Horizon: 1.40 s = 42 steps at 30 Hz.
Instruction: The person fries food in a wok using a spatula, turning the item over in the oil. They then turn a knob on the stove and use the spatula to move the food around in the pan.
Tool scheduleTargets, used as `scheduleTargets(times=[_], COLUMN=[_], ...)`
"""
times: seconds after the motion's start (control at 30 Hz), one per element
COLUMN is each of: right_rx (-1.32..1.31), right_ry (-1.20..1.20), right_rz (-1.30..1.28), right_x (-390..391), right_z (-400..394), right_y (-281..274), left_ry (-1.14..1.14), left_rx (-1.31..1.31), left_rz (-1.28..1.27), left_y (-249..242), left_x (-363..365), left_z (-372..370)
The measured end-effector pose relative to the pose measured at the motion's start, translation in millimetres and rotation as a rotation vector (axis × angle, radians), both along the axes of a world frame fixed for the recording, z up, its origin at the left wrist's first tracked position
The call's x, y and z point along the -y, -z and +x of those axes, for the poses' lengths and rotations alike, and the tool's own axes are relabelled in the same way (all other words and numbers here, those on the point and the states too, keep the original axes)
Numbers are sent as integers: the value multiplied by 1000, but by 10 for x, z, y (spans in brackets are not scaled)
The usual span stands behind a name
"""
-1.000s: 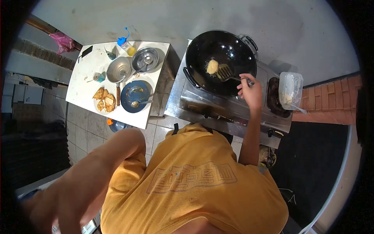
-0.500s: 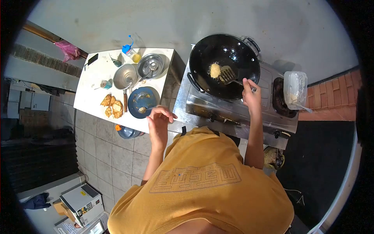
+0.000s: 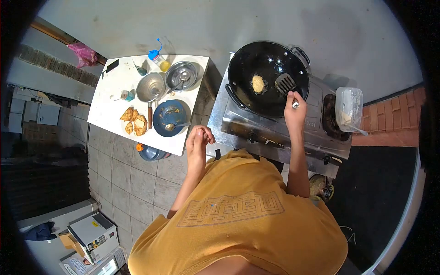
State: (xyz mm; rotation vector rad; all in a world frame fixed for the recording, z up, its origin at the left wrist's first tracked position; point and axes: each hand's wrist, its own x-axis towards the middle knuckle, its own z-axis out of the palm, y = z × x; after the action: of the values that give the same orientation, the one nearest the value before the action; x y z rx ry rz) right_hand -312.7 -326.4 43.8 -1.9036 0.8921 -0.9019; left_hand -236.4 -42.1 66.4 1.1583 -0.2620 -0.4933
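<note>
My right hand [image 3: 295,110] is closed round the handle of a slotted spatula [image 3: 286,83], whose blade is over the right part of a black wok [image 3: 275,105]. A pale yellow piece of food [image 3: 258,84] lies in the wok, left of the blade and apart from it. The wok sits on a steel gas stove [image 3: 275,133]. Near the table's right corner my left hand [image 3: 199,140] hangs in the air with its fingers curled together; whether anything small is between them cannot be made out.
On the white table [image 3: 105,105] are a blue plate [image 3: 160,123] with a spoon, fried pieces [image 3: 140,124], a saucepan [image 3: 149,87], a metal bowl [image 3: 188,68] and a blue-capped bottle [image 3: 158,60]. A plastic container [image 3: 349,103] stands at the stove's right.
The spatula blade has moved right and up, away from the food piece. My left hand has moved right, its fingers now curled closer together. The view has shifted slightly.
</note>
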Motion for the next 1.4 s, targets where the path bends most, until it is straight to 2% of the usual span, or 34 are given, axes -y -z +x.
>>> scheduleTargets(times=[0.33,0.53,0.67,0.77,0.83,0.93,1.07,1.13,1.27,1.4], right_rx=[86,22,7,15,53,55,13,-3,-16,54], right_ry=[-4,31,44,22,-5,-6,14,27,52,9], right_rz=[194,24,10,44,232,237,208,75,24,274], right_x=[-1,34,50,34,61,33,76,76,44,38], right_z=[84,101,117,126,105,94,83,83,118,106], right_y=[-33,-29,24,-15,5,-95,-78,-59,-29,-49], left_ry=[-23,-23,-27,-13,-33,-36,-24,-30,-30,-30], left_rx=[-13,-13,-17,-7,-31,-38,-36,-32,-33,-37], left_rz=[1,-28,-23,-35,-17,-17,-32,-20,-24,-29], left_y=[-19,-22,-18,15,-4,-18,14,-6,-7,-14], left_x=[18,27,23,11,7,8,6,12,21,28], left_z=[50,64,80,97,90,92,103,99,95,91])
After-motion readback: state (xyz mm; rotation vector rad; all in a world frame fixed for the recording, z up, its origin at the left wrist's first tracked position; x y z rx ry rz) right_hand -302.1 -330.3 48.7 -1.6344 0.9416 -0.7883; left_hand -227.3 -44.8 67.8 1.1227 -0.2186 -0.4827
